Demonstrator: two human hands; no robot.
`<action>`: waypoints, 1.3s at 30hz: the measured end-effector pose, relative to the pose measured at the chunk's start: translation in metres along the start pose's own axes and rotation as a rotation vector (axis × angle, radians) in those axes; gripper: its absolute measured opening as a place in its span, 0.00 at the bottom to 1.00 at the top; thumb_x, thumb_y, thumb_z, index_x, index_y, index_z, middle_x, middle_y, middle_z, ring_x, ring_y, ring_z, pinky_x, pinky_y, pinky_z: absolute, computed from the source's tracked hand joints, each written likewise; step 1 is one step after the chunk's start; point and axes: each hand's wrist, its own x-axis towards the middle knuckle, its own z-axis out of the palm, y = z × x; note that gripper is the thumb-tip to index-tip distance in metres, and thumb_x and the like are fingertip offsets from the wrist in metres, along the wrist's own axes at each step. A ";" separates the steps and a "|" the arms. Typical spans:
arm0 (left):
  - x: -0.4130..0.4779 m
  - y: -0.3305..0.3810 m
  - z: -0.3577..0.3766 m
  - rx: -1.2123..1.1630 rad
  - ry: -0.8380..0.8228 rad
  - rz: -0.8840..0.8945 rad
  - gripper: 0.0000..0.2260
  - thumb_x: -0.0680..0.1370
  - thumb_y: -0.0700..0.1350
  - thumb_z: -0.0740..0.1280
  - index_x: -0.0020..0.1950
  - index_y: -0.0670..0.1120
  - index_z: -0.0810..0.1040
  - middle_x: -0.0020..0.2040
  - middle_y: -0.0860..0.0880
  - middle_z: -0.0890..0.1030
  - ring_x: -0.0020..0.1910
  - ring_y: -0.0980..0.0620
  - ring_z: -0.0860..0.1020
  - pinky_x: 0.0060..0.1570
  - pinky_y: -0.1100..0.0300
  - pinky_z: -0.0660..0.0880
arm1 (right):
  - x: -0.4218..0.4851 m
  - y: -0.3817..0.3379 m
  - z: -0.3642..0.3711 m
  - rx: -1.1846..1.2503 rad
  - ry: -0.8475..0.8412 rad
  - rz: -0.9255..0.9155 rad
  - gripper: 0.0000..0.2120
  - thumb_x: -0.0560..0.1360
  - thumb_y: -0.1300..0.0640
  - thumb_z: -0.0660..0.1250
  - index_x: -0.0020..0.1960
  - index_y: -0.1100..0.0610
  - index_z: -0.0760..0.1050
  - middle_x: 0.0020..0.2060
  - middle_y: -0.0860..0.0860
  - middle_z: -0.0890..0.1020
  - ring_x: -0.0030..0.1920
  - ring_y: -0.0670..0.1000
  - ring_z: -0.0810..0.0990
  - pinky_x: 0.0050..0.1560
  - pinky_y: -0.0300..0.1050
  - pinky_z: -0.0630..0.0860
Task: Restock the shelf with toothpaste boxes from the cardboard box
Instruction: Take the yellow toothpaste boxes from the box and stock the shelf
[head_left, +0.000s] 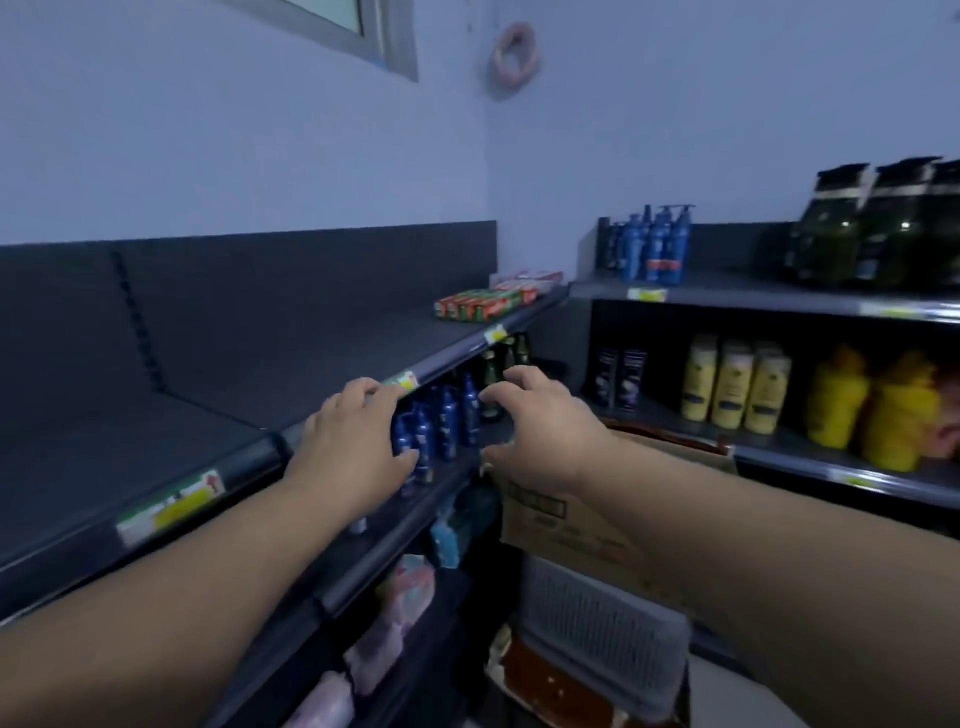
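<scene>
Both your hands are out in front and empty. Your left hand (358, 436) hovers at the front edge of the upper shelf (218, 364), fingers spread wide and curled, just over the blue bottles (441, 421) on the shelf below. Your right hand (540, 426) floats beside it, fingers loosely splayed, nothing in its grip. The toothpaste boxes (480, 304) lie well beyond both hands, at the far end of that upper shelf near the corner: a flat row of red and green cartons side by side, with paler red-and-white ones behind them. The cardboard box (571, 525) sits just under your right wrist and forearm, brown with dark print on its side, resting on a grey plastic crate (597, 623). Its inside is hidden by your arm.
</scene>
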 end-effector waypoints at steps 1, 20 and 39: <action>0.006 0.019 0.013 -0.025 -0.028 0.024 0.29 0.76 0.57 0.66 0.74 0.55 0.59 0.73 0.51 0.61 0.70 0.47 0.64 0.67 0.50 0.65 | -0.009 0.027 -0.002 -0.008 -0.007 0.051 0.30 0.75 0.42 0.67 0.74 0.45 0.63 0.75 0.50 0.57 0.71 0.58 0.63 0.67 0.57 0.68; 0.167 0.179 0.215 -0.199 -0.292 0.319 0.26 0.77 0.55 0.64 0.73 0.57 0.60 0.72 0.52 0.61 0.69 0.48 0.65 0.66 0.51 0.64 | -0.022 0.288 0.055 0.010 -0.062 0.721 0.29 0.74 0.47 0.67 0.73 0.45 0.64 0.71 0.49 0.64 0.65 0.54 0.72 0.60 0.54 0.75; 0.310 0.173 0.366 -0.188 -0.398 0.132 0.22 0.79 0.59 0.61 0.71 0.52 0.70 0.70 0.50 0.68 0.69 0.49 0.66 0.67 0.53 0.64 | 0.136 0.368 0.171 0.198 -0.289 0.607 0.25 0.77 0.48 0.66 0.73 0.46 0.66 0.72 0.50 0.65 0.59 0.53 0.77 0.56 0.50 0.78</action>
